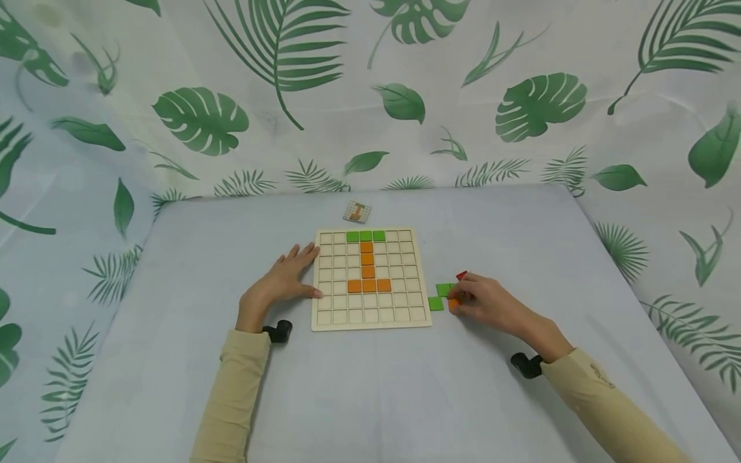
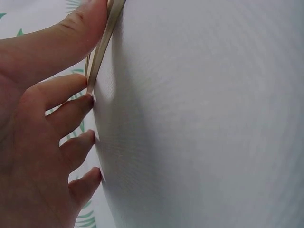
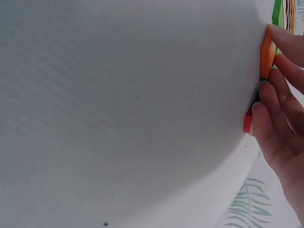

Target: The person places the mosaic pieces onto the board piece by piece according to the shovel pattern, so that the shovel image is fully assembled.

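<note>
A pale wooden grid board (image 1: 341,315) lies on the table. Three green tiles (image 1: 365,236) fill part of its top row, and orange tiles (image 1: 368,272) form a column below with a short row at its foot. My left hand (image 1: 283,276) rests at the board's left edge, fingers spread, thumb touching the rim. To the right of the board, my right hand (image 1: 492,302) pinches an orange tile (image 3: 267,54) between thumb and finger at table level. Loose green tiles (image 1: 436,303) lie beside it, and a red tile (image 3: 247,122) shows by the other fingers.
Behind the board lies a small pattern card (image 1: 357,211) with a similar grid. White cloth covers the table (image 1: 376,386). A leaf-printed curtain (image 1: 347,96) hangs at the back and along the sides. Both wrists carry a black camera mount (image 1: 525,365).
</note>
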